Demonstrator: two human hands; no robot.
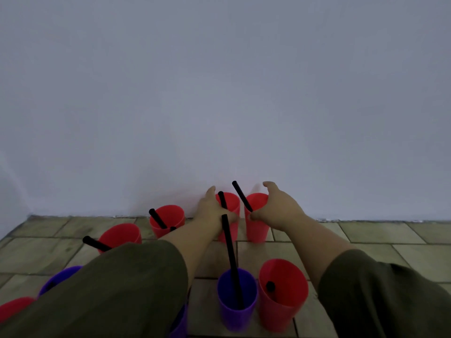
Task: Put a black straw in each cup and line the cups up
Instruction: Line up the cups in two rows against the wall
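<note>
While both hands are gripping the far pair of cups

Where two olive sleeves [109, 289] are filling the bottom of the view, the closest cups are standing on the tiled floor [366, 254]. A near purple cup [237, 306] is carrying a long black straw [230, 259] that is leaning away toward the wall [219, 93]. Just right of it, a near red cup [280, 311] is showing only the tip of its short straw [270, 286]. The sleeve on the left is covering part of a side purple cup [61, 276] and a corner red cup [14, 308]; a dark spot in the purple one is possibly a straw end.

Farther out on the left, a mid red cup [122, 236] and a rear red cup [170, 215] are standing apart. Each is holding a black straw [96, 243] slanting left over its rim.

At the foot of the wall, the left hand [212, 211] is grasping the left far cup [231, 203], thumb curling across its front. The right hand [275, 206] is grasping the right far cup [257, 228] near the rim. Both red cups are standing upright with straws in them, just beside each other; whether they are touching is unclear in the dim light.
</note>
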